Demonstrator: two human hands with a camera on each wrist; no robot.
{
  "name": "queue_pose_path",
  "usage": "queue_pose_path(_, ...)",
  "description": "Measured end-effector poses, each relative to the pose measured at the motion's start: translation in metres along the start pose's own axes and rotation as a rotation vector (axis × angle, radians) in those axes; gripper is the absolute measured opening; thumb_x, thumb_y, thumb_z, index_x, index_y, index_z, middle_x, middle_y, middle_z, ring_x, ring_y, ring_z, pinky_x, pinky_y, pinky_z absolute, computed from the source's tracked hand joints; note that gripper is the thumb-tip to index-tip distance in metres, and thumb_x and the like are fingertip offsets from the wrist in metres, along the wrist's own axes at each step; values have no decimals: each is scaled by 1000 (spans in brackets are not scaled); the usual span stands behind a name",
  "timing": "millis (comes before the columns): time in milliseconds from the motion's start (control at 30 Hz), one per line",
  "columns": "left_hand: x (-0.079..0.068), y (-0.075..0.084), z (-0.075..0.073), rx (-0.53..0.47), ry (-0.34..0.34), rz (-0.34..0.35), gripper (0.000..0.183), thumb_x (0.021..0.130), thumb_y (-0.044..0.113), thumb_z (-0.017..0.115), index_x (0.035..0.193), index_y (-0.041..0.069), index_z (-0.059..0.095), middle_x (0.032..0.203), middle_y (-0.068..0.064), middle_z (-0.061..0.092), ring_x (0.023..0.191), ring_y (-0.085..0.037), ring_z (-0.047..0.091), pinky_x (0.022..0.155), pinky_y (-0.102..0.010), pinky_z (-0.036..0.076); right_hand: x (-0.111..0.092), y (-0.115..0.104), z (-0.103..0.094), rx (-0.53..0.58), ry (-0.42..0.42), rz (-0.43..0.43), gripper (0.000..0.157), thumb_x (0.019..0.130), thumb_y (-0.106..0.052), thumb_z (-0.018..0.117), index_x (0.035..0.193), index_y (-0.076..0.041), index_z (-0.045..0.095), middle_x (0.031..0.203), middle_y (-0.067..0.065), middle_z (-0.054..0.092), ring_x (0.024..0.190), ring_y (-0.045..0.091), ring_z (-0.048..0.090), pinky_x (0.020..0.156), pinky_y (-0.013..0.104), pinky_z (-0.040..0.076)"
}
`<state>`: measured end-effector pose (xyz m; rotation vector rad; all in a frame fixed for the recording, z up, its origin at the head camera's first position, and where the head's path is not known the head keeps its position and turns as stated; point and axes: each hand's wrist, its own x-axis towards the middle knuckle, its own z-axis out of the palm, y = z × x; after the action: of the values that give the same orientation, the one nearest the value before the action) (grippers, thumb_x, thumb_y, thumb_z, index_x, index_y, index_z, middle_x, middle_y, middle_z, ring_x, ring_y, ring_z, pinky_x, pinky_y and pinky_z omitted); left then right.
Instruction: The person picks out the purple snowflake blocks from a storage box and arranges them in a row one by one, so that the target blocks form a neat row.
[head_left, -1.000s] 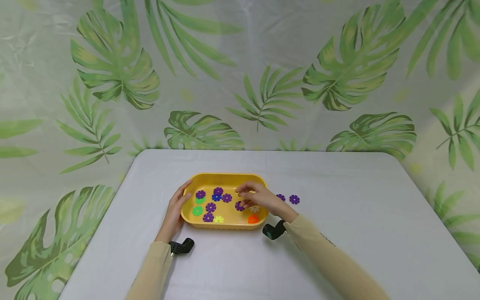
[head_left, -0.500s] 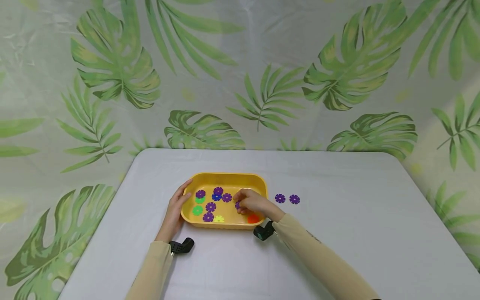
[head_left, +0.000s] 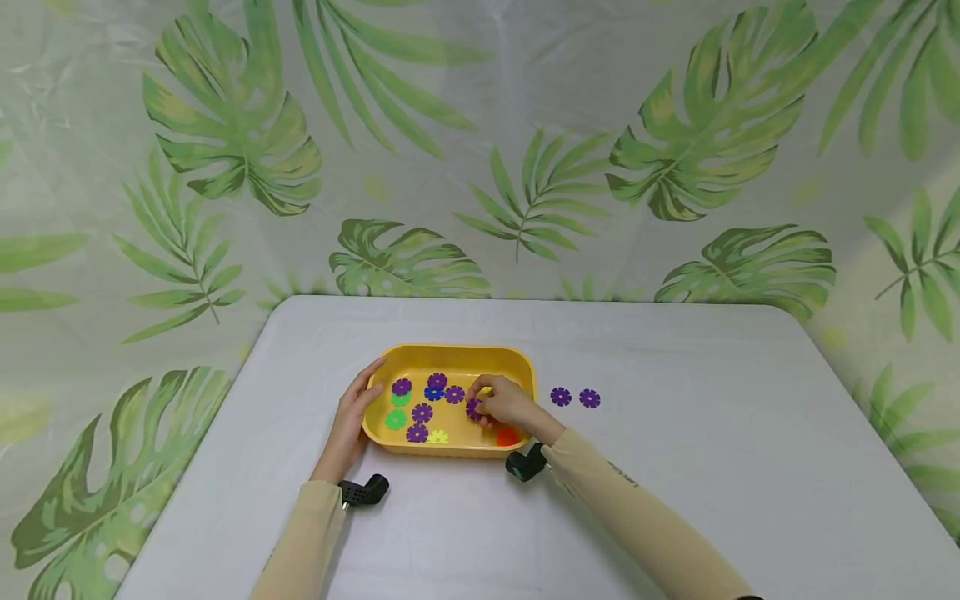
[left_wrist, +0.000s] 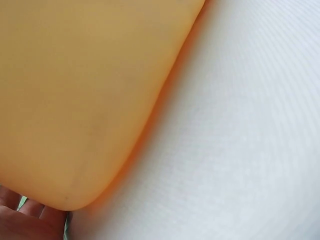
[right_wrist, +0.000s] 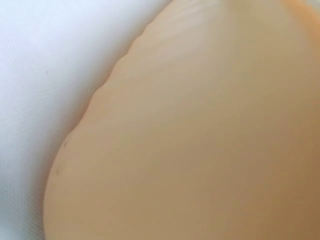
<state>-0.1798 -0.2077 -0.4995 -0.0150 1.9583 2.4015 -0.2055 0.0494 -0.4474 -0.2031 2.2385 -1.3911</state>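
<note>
A yellow plastic tray [head_left: 450, 452] stands on the table with several flat, notched snowflake discs in it, in purple, green, blue, yellow and orange. At its left end my left hand [head_left: 354, 417] grips the tray, thumb over the rim and fingers along the outside; the left wrist view has part of these fingers [left_wrist: 35, 220] beside the tray wall. Inside the right part, my right hand [head_left: 510, 404] pinches a purple snowflake disc [head_left: 473, 409] between thumb and fingers. An orange disc [head_left: 507, 437] lies below that hand. The right wrist view shows only the tray's outer wall [right_wrist: 175, 150].
Two purple snowflake discs [head_left: 561, 397] lie side by side on the white tablecloth [head_left: 712, 400], right of the tray. A leaf-patterned curtain [head_left: 525, 150] hangs behind the table's far edge.
My right hand has moved left and down into the tray and taken hold of a purple disc, which has shifted slightly left. My left hand has stayed on the tray.
</note>
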Motion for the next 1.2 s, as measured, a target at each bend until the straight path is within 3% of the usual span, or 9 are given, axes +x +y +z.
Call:
queue_pose_path(167, 0, 0, 1, 9, 4, -3, 45, 102, 16, 43, 147, 16, 39, 154, 4, 26, 140, -13, 22, 113, -30, 24, -4, -3, -8, 62, -55, -59, 19, 90, 4, 52, 108, 4, 60, 73, 10, 55, 55, 17, 51, 51, 22, 48)
queue_pose_path(400, 0, 1, 1, 13, 3, -3, 45, 102, 16, 43, 147, 15, 38, 154, 4, 25, 140, -13, 21, 114, -31, 23, -14, -2, -33, 95, -58, -140, 20, 94, -1, 53, 112, 3, 60, 85, 12, 55, 62, 18, 54, 64, 36, 56)
queue_pose_path(600, 0, 1, 1, 9, 7, 4, 44, 102, 16, 43, 147, 15, 38, 154, 4, 27, 140, -12, 21, 114, -30, 23, -25, 8, -67, 74, 12, -184, 27, 96, -7, 51, 119, 7, 55, 85, 12, 56, 64, 18, 51, 60, 28, 51)
queue_pose_path(967, 0, 0, 2, 23, 18, -1, 45, 102, 18, 43, 147, 15, 38, 153, 5, 28, 140, -11, 22, 112, -27, 25, -52, 69, -139, 112, 233, -112, 28, 98, -9, 50, 116, 11, 54, 89, 10, 56, 67, 14, 53, 63, 28, 54)
queue_pose_path(1200, -1, 1, 3, 35, 25, -9, 45, 103, 18, 43, 147, 16, 38, 153, 6, 27, 140, -11, 20, 112, -28, 24, -61, 107, -161, 95, 288, -29, 28, 96, -2, 47, 116, 17, 51, 90, 12, 59, 63, 12, 56, 58, 26, 53)
